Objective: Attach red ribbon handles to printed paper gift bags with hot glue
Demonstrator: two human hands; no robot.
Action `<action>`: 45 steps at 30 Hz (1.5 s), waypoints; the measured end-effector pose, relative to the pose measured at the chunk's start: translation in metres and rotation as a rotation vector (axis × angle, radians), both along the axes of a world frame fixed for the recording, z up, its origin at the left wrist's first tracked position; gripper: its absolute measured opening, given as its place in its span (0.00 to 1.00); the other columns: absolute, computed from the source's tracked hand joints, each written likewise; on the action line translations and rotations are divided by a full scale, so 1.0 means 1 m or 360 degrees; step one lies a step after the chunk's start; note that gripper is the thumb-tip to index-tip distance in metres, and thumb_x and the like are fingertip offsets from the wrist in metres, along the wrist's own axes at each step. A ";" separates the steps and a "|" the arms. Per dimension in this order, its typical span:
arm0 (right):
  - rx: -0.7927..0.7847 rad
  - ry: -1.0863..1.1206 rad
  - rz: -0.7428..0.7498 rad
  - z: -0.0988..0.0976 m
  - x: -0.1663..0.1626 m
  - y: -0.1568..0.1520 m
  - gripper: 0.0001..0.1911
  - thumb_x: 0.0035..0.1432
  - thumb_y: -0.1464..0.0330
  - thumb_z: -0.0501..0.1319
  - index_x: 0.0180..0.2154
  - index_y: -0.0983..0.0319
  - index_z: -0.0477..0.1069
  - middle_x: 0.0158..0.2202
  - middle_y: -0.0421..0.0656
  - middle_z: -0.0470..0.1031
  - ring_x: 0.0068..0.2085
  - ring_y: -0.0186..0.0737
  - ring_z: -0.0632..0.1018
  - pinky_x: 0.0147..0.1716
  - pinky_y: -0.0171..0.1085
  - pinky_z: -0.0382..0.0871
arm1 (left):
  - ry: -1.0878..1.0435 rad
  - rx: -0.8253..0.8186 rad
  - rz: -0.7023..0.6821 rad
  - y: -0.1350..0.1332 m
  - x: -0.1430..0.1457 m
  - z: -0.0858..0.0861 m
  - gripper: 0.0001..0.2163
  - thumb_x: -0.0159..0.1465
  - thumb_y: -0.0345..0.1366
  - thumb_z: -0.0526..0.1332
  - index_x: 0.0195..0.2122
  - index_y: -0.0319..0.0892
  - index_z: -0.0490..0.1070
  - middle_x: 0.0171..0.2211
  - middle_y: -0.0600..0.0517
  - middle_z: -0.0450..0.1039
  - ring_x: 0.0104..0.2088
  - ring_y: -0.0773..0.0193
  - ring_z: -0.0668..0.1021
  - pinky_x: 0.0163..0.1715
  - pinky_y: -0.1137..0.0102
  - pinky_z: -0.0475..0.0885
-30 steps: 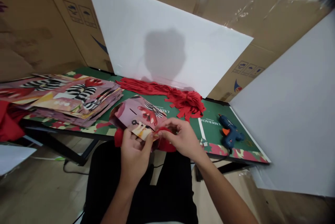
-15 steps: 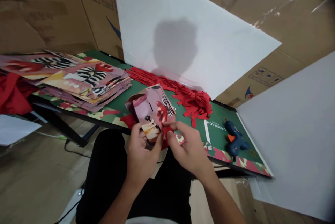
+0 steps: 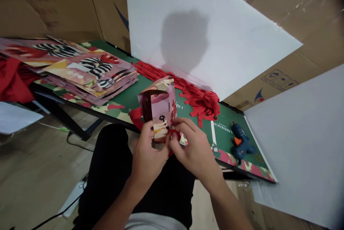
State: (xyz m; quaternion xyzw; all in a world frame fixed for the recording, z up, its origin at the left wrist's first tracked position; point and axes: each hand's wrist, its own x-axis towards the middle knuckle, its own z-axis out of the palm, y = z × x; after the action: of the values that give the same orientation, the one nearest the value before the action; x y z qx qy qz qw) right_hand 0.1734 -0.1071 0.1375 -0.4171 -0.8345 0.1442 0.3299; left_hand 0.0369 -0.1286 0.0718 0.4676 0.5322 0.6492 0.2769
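Red ribbon (image 3: pixel 176 132) is pinched betw. thumb & fingertips of R hand (image 3: pixel 195 147); L hand (image 3: pixel 150 156) grips near end of printed carton (image 3: pixel 158 111). We note carton tilted, just beyond L hand's fingertips, by near edge of table (image 3: pixel 225 143).

Risks, our judgement: over-tight L grip could crease the card; slack R pinch could let ribbon slip or twist; a hard tug R could skew the folds. Ribbon's join to carton is hidden by R fingers; can't confirm.

Appearance: pink card, approx. box-shaped, far end gaping, interior dark. Face twd L hand shows small dark slot, black flower-like mark, cream/yellow patch nearest thumb. Red loop (image 3: pixel 136 116) beyond L hand, L of carton; same ribbon or not, can't tell.
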 end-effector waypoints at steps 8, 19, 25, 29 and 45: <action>0.0021 -0.0076 -0.0034 0.002 -0.004 -0.002 0.05 0.67 0.73 0.60 0.37 0.57 0.70 0.53 0.48 0.80 0.48 0.44 0.84 0.47 0.39 0.78 | 0.0047 0.0006 -0.0013 -0.003 -0.002 0.005 0.17 0.63 0.38 0.70 0.52 0.46 0.74 0.42 0.50 0.87 0.39 0.58 0.89 0.37 0.72 0.83; -0.0112 -0.0102 0.0022 0.012 0.001 0.009 0.06 0.66 0.73 0.63 0.34 0.58 0.71 0.51 0.47 0.76 0.51 0.46 0.82 0.49 0.41 0.78 | 0.0094 0.0105 -0.0303 -0.002 -0.011 0.005 0.15 0.68 0.34 0.67 0.55 0.48 0.71 0.48 0.48 0.86 0.47 0.59 0.89 0.46 0.72 0.83; -0.0259 -0.0305 0.0086 0.028 0.006 0.018 0.08 0.67 0.72 0.65 0.33 0.59 0.72 0.49 0.45 0.77 0.43 0.41 0.80 0.45 0.39 0.74 | 0.0039 0.0093 -0.0340 0.000 -0.016 0.000 0.09 0.72 0.36 0.66 0.52 0.48 0.73 0.48 0.49 0.85 0.46 0.60 0.88 0.48 0.71 0.83; -0.0366 -0.0357 0.0099 0.031 0.007 0.016 0.06 0.74 0.68 0.61 0.41 0.59 0.73 0.44 0.43 0.79 0.41 0.42 0.79 0.41 0.39 0.70 | -0.0074 0.0043 -0.0378 0.002 -0.022 -0.002 0.10 0.72 0.38 0.67 0.52 0.48 0.72 0.47 0.50 0.84 0.46 0.61 0.88 0.48 0.72 0.83; -0.0342 -0.0484 -0.0413 0.027 -0.017 -0.003 0.12 0.61 0.68 0.64 0.27 0.59 0.64 0.23 0.37 0.71 0.25 0.35 0.66 0.29 0.38 0.48 | -0.0127 0.0059 -0.0435 -0.004 -0.022 0.003 0.09 0.71 0.36 0.65 0.51 0.47 0.70 0.47 0.50 0.85 0.45 0.63 0.89 0.47 0.75 0.84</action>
State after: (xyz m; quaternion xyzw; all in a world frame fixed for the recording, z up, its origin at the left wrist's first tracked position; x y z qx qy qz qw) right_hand 0.1565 -0.1100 0.1641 -0.5707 -0.7938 0.1241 0.1697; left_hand 0.0151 -0.1324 0.0747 0.5146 0.4401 0.6331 0.3750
